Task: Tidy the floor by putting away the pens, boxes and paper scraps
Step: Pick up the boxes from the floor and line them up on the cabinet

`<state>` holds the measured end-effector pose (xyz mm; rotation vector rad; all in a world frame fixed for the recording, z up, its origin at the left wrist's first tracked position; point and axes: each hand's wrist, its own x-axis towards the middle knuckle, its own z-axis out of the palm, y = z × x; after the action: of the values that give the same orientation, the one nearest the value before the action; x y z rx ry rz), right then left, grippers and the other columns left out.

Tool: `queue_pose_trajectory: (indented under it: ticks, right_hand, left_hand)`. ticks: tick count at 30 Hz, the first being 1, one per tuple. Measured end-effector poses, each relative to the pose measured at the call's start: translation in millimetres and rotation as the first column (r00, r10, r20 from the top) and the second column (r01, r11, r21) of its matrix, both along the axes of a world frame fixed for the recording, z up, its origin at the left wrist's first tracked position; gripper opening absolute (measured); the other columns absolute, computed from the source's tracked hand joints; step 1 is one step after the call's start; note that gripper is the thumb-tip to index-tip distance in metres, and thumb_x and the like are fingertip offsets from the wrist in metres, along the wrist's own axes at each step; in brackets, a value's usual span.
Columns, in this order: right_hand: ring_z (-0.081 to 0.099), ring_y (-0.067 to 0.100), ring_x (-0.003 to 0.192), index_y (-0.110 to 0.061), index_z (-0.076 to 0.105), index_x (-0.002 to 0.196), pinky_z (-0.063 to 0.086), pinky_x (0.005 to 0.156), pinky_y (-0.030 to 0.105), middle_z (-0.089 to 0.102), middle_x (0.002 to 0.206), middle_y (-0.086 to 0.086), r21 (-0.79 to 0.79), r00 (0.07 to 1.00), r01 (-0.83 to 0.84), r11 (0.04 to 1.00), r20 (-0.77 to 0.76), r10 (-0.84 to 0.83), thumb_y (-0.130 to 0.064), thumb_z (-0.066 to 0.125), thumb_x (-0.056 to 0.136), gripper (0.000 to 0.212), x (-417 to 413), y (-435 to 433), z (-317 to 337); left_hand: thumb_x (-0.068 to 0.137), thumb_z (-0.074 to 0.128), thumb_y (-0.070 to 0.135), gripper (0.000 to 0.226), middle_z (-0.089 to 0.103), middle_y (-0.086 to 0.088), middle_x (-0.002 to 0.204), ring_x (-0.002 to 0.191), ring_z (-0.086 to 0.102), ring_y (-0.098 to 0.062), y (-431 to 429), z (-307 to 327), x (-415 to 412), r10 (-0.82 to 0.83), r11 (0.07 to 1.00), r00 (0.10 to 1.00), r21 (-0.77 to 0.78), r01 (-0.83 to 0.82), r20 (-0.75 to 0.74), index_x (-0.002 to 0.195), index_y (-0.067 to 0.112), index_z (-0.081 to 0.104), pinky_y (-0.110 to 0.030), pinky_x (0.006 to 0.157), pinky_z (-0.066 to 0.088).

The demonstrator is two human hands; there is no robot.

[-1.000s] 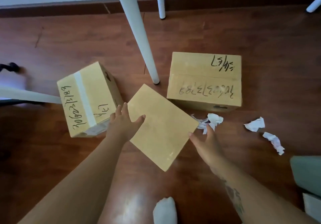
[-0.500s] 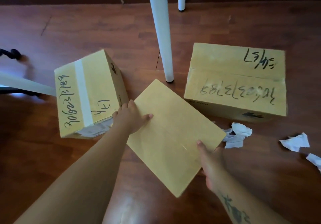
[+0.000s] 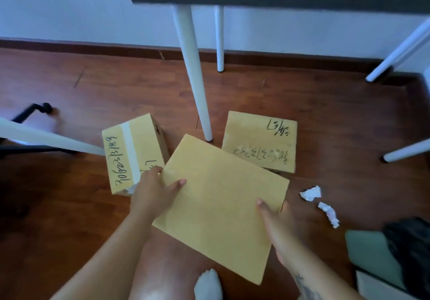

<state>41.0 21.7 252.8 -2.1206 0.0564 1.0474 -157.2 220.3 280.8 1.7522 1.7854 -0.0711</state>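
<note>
One plain tan flat cardboard box (image 3: 221,206), gripped between my hands: left hand (image 3: 151,195) at its left corner, right hand (image 3: 283,227) at its right edge, both thumbs on top.

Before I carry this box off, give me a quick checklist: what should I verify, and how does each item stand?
1. The left hand grips the plain box at its far-left edge: ok.
2. The right hand grips its right edge, thumb on top: ok.
3. Clearance from the table leg: cannot tell; it stands just past the box's far corner.
4. Other boxes put away: not ok; the taped box and the far-right box lie on the floor.
5. The paper scraps picked up: not ok.
6. The pens: cannot tell; none in view.
</note>
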Motion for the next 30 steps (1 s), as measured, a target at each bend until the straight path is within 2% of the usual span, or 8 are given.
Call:
queue_pose_trajectory:
  ticks: [3, 9, 13, 15, 17, 22, 25, 30]
  right_hand:
    - [0.066, 0.022, 0.096, -0.029, 0.054, 0.107, 0.053, 0.09, 0.046, 0.068, 0.102, -0.008, -0.054, 0.992, -0.091, 0.994, 0.083, 0.096, -0.067, 0.061, 0.069, 0.054, 18.8, -19.9, 78.2]
    - [0.061, 0.026, 0.097, -0.021, 0.05, 0.114, 0.052, 0.085, 0.043, 0.062, 0.107, -0.001, -0.122, 0.972, -0.127, 0.984, 0.182, 0.148, -0.063, 0.056, 0.083, 0.053, 60.2, -58.5, 239.7]
    - [0.062, 0.028, 0.102, -0.021, 0.05, 0.117, 0.051, 0.085, 0.041, 0.062, 0.114, 0.001, -0.157, 0.956, -0.072, 0.985, 0.272, 0.113, -0.068, 0.053, 0.081, 0.059, 81.3, -104.2, 325.4]
    - [0.061, 0.027, 0.104, -0.021, 0.051, 0.119, 0.051, 0.086, 0.041, 0.063, 0.116, 0.0, -0.133, 0.949, -0.016, 0.991, 0.31, 0.057, -0.071, 0.052, 0.079, 0.064, 91.7, -128.6, 361.1]
    - [0.062, 0.025, 0.105, -0.021, 0.052, 0.123, 0.051, 0.09, 0.044, 0.063, 0.118, -0.002, -0.112, 0.939, 0.043, 0.993, 0.345, -0.002, -0.07, 0.051, 0.078, 0.067, 102.6, -153.5, 394.2]
    - [0.063, 0.022, 0.1, -0.018, 0.056, 0.12, 0.051, 0.092, 0.042, 0.065, 0.113, -0.002, -0.052, 0.875, 0.211, 0.976, 0.455, -0.165, -0.065, 0.053, 0.08, 0.061, 127.3, -223.4, 469.8]
    - [0.063, 0.022, 0.097, -0.018, 0.056, 0.116, 0.052, 0.089, 0.041, 0.065, 0.108, -0.001, -0.042, 0.819, 0.328, 0.944, 0.511, -0.261, -0.067, 0.053, 0.078, 0.062, 140.1, -269.4, 517.6]
    - [0.064, 0.023, 0.09, -0.014, 0.056, 0.109, 0.055, 0.086, 0.043, 0.064, 0.099, 0.001, 0.054, 0.674, 0.527, 0.848, 0.581, -0.456, -0.063, 0.058, 0.078, 0.058, 149.8, -366.0, 585.2]
  left_hand:
    - [0.075, 0.067, 0.066, 0.077, 0.053, -0.006, 0.13, 0.115, 0.056, -0.03, -21.0, 75.5, 8.6, -0.003, 1.0, 0.999, 0.018, 0.003, 0.034, 0.136, 0.023, 0.049, -0.048, 0.093, 0.05]
    - [0.083, 0.062, 0.06, 0.06, 0.047, 0.0, 0.112, 0.102, 0.054, -0.027, -53.2, 225.2, 48.0, -0.096, 0.995, 0.986, 0.045, 0.09, 0.137, 0.132, 0.027, 0.052, -0.042, 0.088, 0.046]
    - [0.082, 0.063, 0.06, 0.061, 0.055, -0.007, 0.123, 0.102, 0.054, -0.027, -75.8, 301.0, 81.3, -0.244, 0.97, 0.946, 0.066, 0.235, 0.213, 0.129, 0.022, 0.053, -0.043, 0.089, 0.047]
    - [0.083, 0.062, 0.06, 0.061, 0.056, -0.007, 0.124, 0.1, 0.054, -0.026, -87.5, 334.4, 103.4, -0.327, 0.945, 0.913, 0.096, 0.312, 0.243, 0.131, 0.023, 0.052, -0.041, 0.083, 0.045]
    - [0.087, 0.059, 0.059, 0.058, 0.058, -0.005, 0.119, 0.096, 0.053, -0.025, -99.3, 367.1, 129.3, -0.427, 0.904, 0.865, 0.14, 0.404, 0.263, 0.131, 0.022, 0.051, -0.039, 0.077, 0.042]
    - [0.088, 0.059, 0.057, 0.056, 0.063, -0.009, 0.124, 0.096, 0.054, -0.027, -133.8, 444.2, 205.2, -0.638, 0.768, 0.697, 0.217, 0.602, 0.326, 0.127, 0.017, 0.055, -0.041, 0.081, 0.043]
    - [0.088, 0.062, 0.055, 0.052, 0.062, -0.011, 0.124, 0.093, 0.053, -0.025, -166.4, 496.8, 252.9, -0.73, 0.677, 0.578, 0.269, 0.685, 0.365, 0.125, 0.018, 0.057, -0.039, 0.079, 0.043]
    - [0.086, 0.066, 0.052, 0.045, 0.059, -0.011, 0.12, 0.099, 0.056, -0.03, -246.1, 570.5, 329.6, -0.829, 0.51, 0.342, 0.345, 0.788, 0.443, 0.117, 0.019, 0.059, -0.043, 0.089, 0.046]
